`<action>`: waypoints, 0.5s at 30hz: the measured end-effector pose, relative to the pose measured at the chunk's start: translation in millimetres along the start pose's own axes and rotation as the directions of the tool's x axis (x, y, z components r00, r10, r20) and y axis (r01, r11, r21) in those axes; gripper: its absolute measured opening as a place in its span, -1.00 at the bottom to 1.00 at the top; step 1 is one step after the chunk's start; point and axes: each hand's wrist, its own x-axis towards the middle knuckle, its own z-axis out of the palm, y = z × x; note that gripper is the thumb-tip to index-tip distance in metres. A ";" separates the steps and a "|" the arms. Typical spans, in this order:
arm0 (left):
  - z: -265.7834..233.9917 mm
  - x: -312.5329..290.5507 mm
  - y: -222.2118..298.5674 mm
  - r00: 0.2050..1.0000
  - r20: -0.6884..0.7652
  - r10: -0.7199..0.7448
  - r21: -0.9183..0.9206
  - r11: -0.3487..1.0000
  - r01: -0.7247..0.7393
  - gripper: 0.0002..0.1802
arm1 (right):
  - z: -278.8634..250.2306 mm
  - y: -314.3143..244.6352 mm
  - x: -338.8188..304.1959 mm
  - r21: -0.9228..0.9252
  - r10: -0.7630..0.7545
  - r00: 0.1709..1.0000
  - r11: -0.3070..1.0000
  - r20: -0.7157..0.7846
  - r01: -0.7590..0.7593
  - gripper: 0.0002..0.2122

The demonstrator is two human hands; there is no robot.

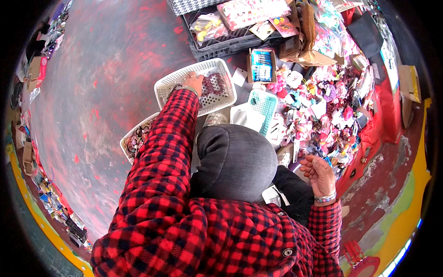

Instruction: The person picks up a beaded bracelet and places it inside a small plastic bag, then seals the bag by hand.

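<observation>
My left hand (193, 83) reaches down into a white perforated plastic basket (220, 100) at the centre top. Small dark red and purple pieces (213, 84) lie on the basket's floor beside it. The fingertips point down and are too hidden to show whether they grip anything. Over on the right, my right hand (319, 173) is raised beside my dark-trousered knee, its fingers loosely bent and apart, with nothing visible in them. Bracelets circle that wrist. Under my left forearm, a second white basket (123, 144) holds many small, dark, mixed pieces.
A mint-green basket (269, 102) stands right of the white one. Behind it are a small carton of blue packets (262, 65) and a black crate (203, 51) bearing bagged goods. A heap of colourful hair accessories (323, 111) spreads at right. Grey-red floor (101, 92) extends left.
</observation>
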 end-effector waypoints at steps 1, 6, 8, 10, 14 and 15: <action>6.3 0.6 -1.8 0.999 -0.038 0.016 0.008 1.000 -0.016 -0.49 | 0.5 -0.5 -0.3 0.004 0.003 1.000 1.000 -0.001 -0.003 -0.71; -18.6 2.3 1.7 0.973 0.041 0.226 0.128 0.965 -0.229 -0.49 | 1.9 -0.2 -2.0 0.006 -0.007 1.000 1.000 0.000 0.007 -0.72; -32.4 5.8 1.3 0.918 0.157 0.363 0.232 0.890 -0.392 -0.54 | 1.8 -1.3 -2.0 -0.021 -0.028 1.000 0.999 0.007 0.028 -0.73; -29.6 18.7 -4.1 0.853 0.225 0.471 0.329 0.787 -0.522 -0.69 | 1.8 -1.8 -1.6 -0.017 -0.016 1.000 1.000 0.000 0.016 -0.73; -51.9 18.4 -1.6 0.805 0.286 0.520 0.236 0.776 -0.585 -0.75 | 2.8 -2.1 -4.1 -0.017 -0.010 1.000 1.000 -0.003 0.010 -0.73; -57.5 17.8 -4.6 0.798 0.238 0.553 0.239 0.763 -0.601 -0.77 | 2.9 -1.9 -4.7 -0.018 -0.022 1.000 1.000 0.009 0.022 -0.73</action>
